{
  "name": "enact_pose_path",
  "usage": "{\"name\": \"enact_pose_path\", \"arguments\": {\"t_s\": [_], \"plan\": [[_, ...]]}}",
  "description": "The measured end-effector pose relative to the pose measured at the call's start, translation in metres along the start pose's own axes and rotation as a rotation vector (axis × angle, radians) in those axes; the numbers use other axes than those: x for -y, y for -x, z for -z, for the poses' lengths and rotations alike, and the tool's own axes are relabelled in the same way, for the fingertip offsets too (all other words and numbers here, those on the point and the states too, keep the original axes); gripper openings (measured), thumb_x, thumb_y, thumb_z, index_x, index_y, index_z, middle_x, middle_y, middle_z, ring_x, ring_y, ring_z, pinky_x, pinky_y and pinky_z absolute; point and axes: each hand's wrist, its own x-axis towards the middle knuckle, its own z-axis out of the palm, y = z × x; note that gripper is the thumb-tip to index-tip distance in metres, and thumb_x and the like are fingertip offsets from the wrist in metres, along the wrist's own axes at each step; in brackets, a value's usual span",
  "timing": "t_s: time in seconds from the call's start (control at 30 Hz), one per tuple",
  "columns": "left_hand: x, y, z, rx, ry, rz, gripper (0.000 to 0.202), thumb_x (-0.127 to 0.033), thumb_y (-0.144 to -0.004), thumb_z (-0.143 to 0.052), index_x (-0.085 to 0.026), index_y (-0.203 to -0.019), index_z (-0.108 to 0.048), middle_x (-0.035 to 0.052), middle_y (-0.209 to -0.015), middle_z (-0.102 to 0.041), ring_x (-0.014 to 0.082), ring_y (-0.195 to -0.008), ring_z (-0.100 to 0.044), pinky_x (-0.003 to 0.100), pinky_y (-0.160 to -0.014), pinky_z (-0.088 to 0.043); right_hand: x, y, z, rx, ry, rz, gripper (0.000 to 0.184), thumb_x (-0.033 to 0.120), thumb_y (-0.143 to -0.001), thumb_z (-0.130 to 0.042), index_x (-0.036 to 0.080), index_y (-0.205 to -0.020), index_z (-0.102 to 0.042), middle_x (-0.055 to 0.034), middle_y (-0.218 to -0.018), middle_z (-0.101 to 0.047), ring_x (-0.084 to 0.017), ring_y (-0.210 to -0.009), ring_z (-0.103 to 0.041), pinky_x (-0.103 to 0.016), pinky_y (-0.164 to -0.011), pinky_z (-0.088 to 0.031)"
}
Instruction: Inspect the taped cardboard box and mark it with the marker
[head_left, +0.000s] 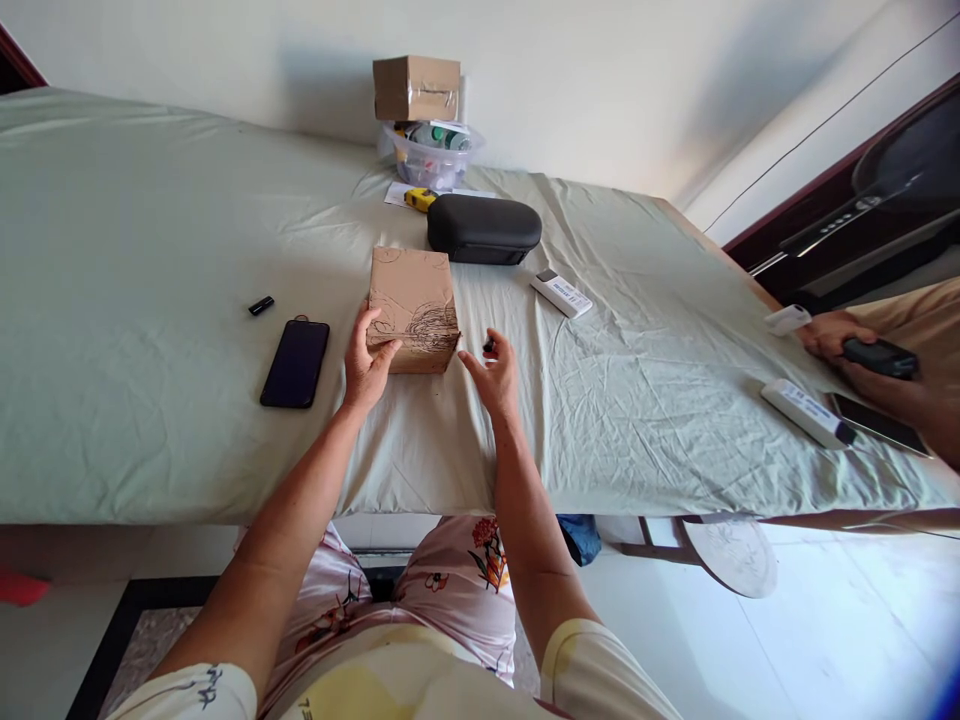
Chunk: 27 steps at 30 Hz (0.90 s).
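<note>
A brown paper-wrapped box (414, 310) with dark pen scribbles sits on a sage green sheet (150, 250). My left hand (366, 362) grips its near left corner, thumb along the left side. My right hand (491, 375) is raised just right of the box, with its fingers apart and not touching it. A small black object (489, 345) is at those fingertips, and I cannot tell whether it is held. Beyond the box stands a black zip case (484, 228).
A black smartphone (295, 363) and a small black stick (261, 305) lie left; a white remote (561, 293) lies right. At the far edge are a yellow tape measure (420, 199) and a plastic tub (427, 155) under a cardboard box (416, 88). A co-worker's hand (829, 340) holds a black device at right.
</note>
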Motion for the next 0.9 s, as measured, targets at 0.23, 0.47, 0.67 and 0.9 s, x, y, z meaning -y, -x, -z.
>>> {"name": "enact_pose_path", "arguments": {"t_s": [0.23, 0.47, 0.67, 0.9], "plan": [[0.0, -0.001, 0.002, 0.013, -0.027, -0.015, 0.07, -0.071, -0.09, -0.071, -0.026, -0.141, -0.058, 0.0153, -0.157, -0.059, 0.0309, -0.153, -0.051, 0.049, -0.131, -0.037, 0.031, 0.018, 0.006, -0.368, -0.212, 0.171, 0.037, 0.058, -0.103, -0.051, 0.025, -0.114, -0.063, -0.0062, -0.099, -0.06, -0.022, -0.09, -0.062, -0.044, -0.09, -0.054], [0.001, -0.001, 0.001, -0.004, -0.057, -0.031, 0.068, -0.07, -0.092, -0.069, -0.026, -0.143, -0.058, 0.015, -0.163, -0.054, 0.0314, -0.154, -0.051, 0.049, -0.131, -0.038, 0.052, 0.044, 0.007, -0.143, -0.126, 0.49, 0.048, 0.068, -0.102, -0.042, 0.029, -0.099, -0.069, -0.0029, -0.074, -0.063, -0.025, -0.076, -0.065, -0.052, -0.089, -0.052], [0.002, -0.001, 0.001, -0.01, -0.058, -0.027, 0.072, -0.071, -0.09, -0.071, -0.026, -0.145, -0.057, 0.0151, -0.161, -0.056, 0.0323, -0.155, -0.05, 0.051, -0.132, -0.035, 0.061, 0.043, 0.003, -0.006, -0.081, 0.617, 0.027, 0.05, -0.101, -0.056, 0.029, -0.092, -0.07, -0.0007, -0.07, -0.065, -0.02, -0.065, -0.06, -0.045, -0.081, -0.047], [0.0, -0.001, 0.003, 0.007, -0.042, -0.023, 0.075, -0.071, -0.089, -0.071, -0.025, -0.146, -0.056, 0.0166, -0.162, -0.055, 0.0326, -0.156, -0.048, 0.051, -0.133, -0.033, 0.062, 0.041, -0.002, 0.074, 0.028, 0.54, 0.027, 0.046, -0.103, -0.055, 0.027, -0.092, -0.071, -0.0022, -0.076, -0.071, -0.02, -0.071, -0.062, -0.043, -0.083, -0.047]]}}
